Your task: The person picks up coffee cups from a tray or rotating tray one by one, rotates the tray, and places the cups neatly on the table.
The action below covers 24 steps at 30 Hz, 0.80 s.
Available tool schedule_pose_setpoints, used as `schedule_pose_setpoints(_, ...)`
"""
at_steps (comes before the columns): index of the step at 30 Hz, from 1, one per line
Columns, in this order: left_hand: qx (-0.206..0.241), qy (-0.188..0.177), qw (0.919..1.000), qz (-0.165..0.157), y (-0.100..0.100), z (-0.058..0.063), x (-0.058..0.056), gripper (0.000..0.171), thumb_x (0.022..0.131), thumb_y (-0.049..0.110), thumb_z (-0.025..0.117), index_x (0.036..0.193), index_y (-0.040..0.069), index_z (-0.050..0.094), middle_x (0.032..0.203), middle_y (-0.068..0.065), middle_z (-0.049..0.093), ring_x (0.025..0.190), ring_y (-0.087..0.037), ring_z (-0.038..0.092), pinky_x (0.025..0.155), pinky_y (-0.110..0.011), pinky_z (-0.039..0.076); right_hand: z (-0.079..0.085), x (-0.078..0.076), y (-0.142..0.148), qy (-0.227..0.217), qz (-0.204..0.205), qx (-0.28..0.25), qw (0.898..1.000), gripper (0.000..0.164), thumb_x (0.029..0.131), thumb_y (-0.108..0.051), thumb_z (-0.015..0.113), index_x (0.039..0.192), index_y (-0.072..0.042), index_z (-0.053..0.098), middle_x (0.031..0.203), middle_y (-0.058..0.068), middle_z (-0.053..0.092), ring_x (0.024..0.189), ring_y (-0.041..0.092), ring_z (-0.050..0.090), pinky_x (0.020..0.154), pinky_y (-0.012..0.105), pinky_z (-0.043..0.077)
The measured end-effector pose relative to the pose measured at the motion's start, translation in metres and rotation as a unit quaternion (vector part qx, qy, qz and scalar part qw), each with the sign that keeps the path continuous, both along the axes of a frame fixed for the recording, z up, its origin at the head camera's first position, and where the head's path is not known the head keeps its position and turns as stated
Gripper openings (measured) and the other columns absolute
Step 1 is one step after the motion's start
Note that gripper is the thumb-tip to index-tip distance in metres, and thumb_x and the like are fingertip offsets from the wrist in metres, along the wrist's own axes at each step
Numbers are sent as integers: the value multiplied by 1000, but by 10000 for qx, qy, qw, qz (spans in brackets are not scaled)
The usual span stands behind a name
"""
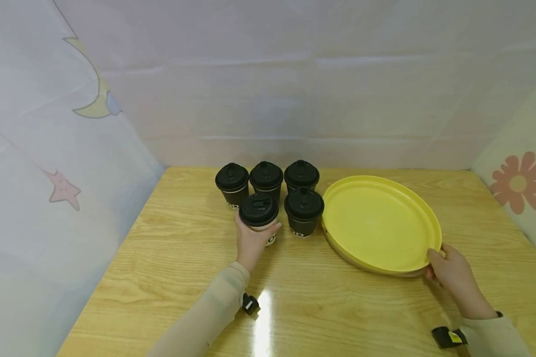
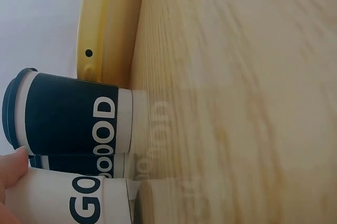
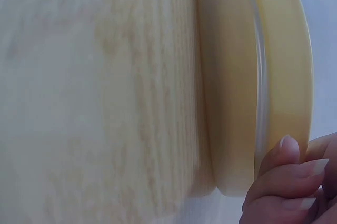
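In the head view my left hand (image 1: pixel 250 240) grips a white paper cup (image 1: pixel 271 238) with a black lid (image 1: pixel 259 209); its thumb lies across the front. The left wrist view shows dark "GO" lettering on this white cup (image 2: pixel 58 195). I cannot tell whether its base touches the table. Close by on the right stands a black-sleeved paper cup (image 1: pixel 303 212), and more black-lidded cups (image 1: pixel 232 183) form a row behind. My right hand (image 1: pixel 453 270) pinches the near right rim of a round yellow tray (image 1: pixel 379 223), thumb on top and fingers curled below the rim (image 3: pixel 287 77).
The wooden table (image 1: pixel 321 307) carries everything and shows a bright reflection at the front. A pale sheet (image 1: pixel 259 99) hangs along its back edge, with printed side sheets at left and right. The tray stands just right of the cups, and a paler band shows beneath its rim.
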State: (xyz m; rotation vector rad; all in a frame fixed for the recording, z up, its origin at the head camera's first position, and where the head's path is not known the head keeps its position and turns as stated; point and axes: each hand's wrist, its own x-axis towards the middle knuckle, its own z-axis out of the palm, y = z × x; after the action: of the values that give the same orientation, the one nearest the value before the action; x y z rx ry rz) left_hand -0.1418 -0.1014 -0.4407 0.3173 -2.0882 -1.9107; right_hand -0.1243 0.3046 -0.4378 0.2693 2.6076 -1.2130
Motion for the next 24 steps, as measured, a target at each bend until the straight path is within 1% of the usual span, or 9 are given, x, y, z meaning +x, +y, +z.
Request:
schedule_pose_setpoints(7,97,-63,9999,10,0,-2,-2,105,74,6,85,149,1,11,144,-21,37,132,-35,39,111,-50,26,-1,1,-1,81,-19,-88,9999,49,104,-28,25,119,17,38,60,3,56,48,14,46,43,29,41)
schedule_pose_setpoints(11,13,-25,10000,-6,1,-2,-1,103,74,4,84,148,1,13,145,-21,36,134,-35,36,112,-49,24,0,2,-2,117,-21,-123,9999,49,104,-27,25,120,17,38,59,4,56,47,14,46,43,29,41)
schedule_pose_setpoints(13,-58,74,9999,-37,0,-4,0,102,72,0,84,147,1,15,144,-21,37,134,-34,36,113,-48,23,0,2,-2,146,-44,-126,9998,49,104,-27,25,120,17,38,59,4,56,47,14,46,43,29,41)
schedule_pose_setpoints(16,-159,210,9996,-123,0,-6,3,102,70,-4,84,147,-1,16,145,-20,36,135,-34,34,114,-46,21,0,3,-3,168,-57,-128,9998,48,104,-27,26,119,17,38,59,4,56,46,14,46,43,29,41)
schedule_pose_setpoints(19,-284,256,9990,-226,-2,-7,5,105,69,-5,83,148,-2,14,148,-21,33,138,-34,31,115,-46,18,0,2,-3,143,-52,-129,9998,48,104,-27,25,119,16,38,59,4,55,47,14,46,43,29,41)
schedule_pose_setpoints(20,-286,220,9989,-301,-2,-2,8,105,70,-6,82,149,-3,13,149,-22,31,139,-35,29,115,-47,17,0,2,-2,127,-39,-135,9998,48,104,-27,25,119,17,38,59,4,55,47,14,46,43,29,41)
schedule_pose_setpoints(22,-339,102,9983,-457,-5,0,11,105,72,-5,81,150,-2,11,150,-22,29,140,-36,26,116,-49,15,0,2,-2,107,-20,-153,9998,49,104,-28,25,120,17,37,59,4,55,47,14,46,43,29,41)
schedule_pose_setpoints(24,-399,-117,9970,-647,-11,3,13,104,74,-4,80,151,-2,8,152,-23,25,141,-38,23,115,-52,14,0,2,-2,117,-1,-150,9998,49,104,-27,25,121,17,37,59,4,56,46,14,46,42,29,41)
